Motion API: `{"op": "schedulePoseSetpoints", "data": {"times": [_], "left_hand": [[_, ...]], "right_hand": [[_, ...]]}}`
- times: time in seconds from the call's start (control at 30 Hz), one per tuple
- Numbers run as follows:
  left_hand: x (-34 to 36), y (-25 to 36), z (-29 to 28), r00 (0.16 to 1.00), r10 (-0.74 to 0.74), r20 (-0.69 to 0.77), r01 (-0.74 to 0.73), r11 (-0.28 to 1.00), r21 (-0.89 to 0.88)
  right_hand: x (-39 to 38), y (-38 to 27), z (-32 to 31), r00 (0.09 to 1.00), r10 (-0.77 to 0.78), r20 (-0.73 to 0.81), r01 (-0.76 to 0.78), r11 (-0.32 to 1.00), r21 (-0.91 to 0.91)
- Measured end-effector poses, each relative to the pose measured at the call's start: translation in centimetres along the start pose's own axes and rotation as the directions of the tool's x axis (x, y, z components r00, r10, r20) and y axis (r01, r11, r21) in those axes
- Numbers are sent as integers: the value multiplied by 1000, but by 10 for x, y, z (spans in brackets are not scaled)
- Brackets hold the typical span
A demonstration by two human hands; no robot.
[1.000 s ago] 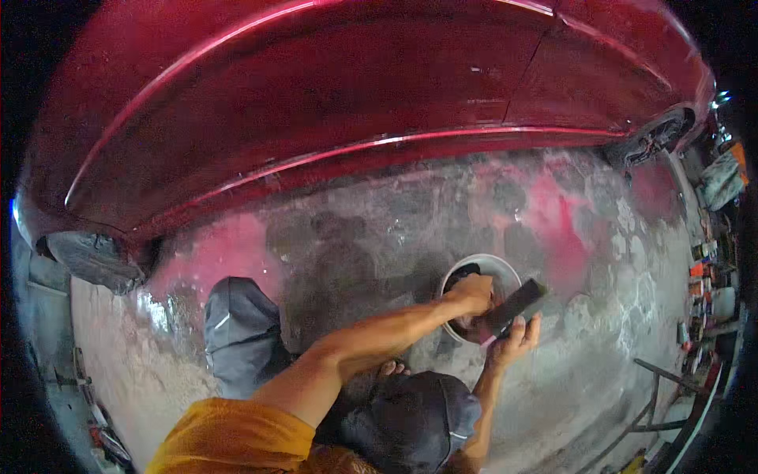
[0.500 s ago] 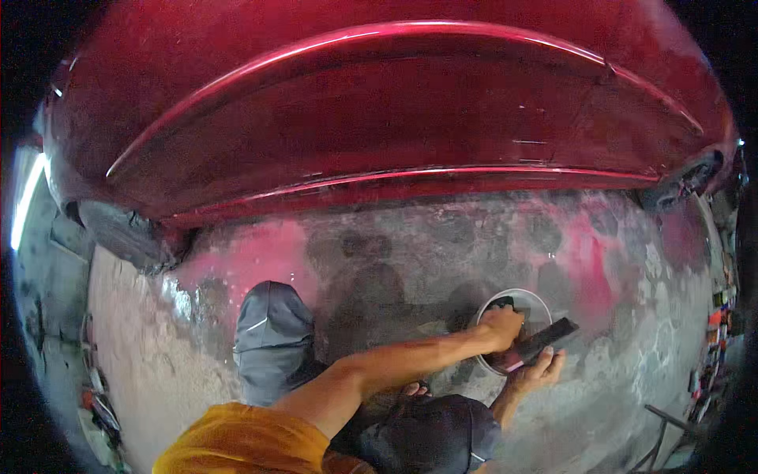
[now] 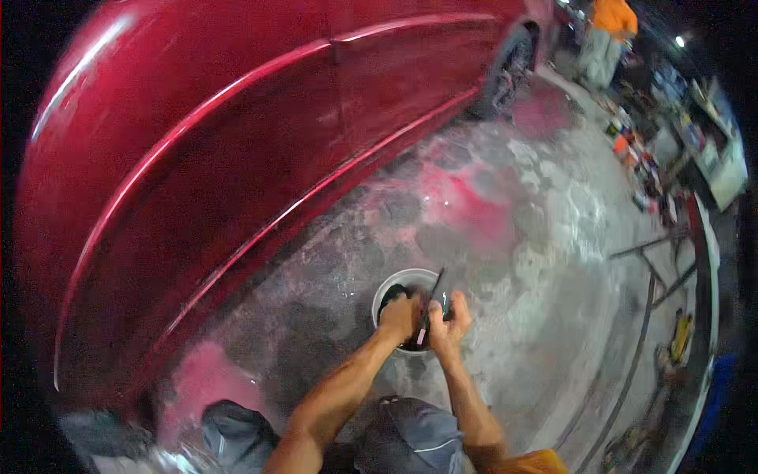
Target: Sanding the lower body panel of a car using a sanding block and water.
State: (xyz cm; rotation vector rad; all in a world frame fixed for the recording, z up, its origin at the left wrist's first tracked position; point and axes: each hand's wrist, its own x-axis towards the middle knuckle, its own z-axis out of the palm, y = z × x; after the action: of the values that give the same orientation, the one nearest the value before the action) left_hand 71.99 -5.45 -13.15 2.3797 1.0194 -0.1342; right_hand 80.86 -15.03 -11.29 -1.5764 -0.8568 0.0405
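A round bucket with a pale rim [image 3: 377, 308] stands on the floor in front of me, between my hands and the car. My left hand [image 3: 399, 318] reaches down inside it with its fingers curled. A dark, soft-looking thing [image 3: 392, 295] shows just beyond those fingers; whether they grip it is hidden. At the bucket's right edge my right hand [image 3: 450, 322] holds a long, narrow black block [image 3: 433, 299], perhaps a sanding block, tilted nearly upright over the rim. It is seen almost edge-on, with a small pink patch at its lower end.
A red car [image 3: 229, 158] fills the left and far side, its wheel [image 3: 509, 67] at the far right end. Pink stains [image 3: 474, 207] mark the wet grey floor. Far right, a person [image 3: 608, 39] in orange stands near clutter. A dark metal frame [image 3: 651, 272] lies on the right.
My view has swung to the right, bringing the car's far wheel and the clutter into sight. The block has turned from lying slanted to nearly upright. My left hand stays in the bucket.
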Motion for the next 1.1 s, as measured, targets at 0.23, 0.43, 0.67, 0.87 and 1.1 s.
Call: {"op": "schedulePoseSetpoints", "data": {"times": [0.23, 0.43, 0.67, 0.87, 1.1], "left_hand": [[-4, 11, 0, 989, 124, -78, -104, 969, 223], [20, -16, 27, 995, -48, 93, 27, 977, 211], [5, -2, 12, 992, 5, -127, -10, 999, -42], [4, 12, 8, 993, 31, -117, -12, 986, 164], [35, -32, 44, 997, -80, -7, 80, 992, 101]], "right_hand": [[-9, -9, -5, 992, -71, -101, 71, 997, -3], [-14, -7, 2, 999, 30, -23, -29, 998, 64], [-14, -10, -7, 997, 77, -25, -76, 996, 55], [-9, -10, -6, 998, -49, -34, 49, 999, 18], [-16, -15, 2, 999, 47, -4, -47, 996, 71]]}}
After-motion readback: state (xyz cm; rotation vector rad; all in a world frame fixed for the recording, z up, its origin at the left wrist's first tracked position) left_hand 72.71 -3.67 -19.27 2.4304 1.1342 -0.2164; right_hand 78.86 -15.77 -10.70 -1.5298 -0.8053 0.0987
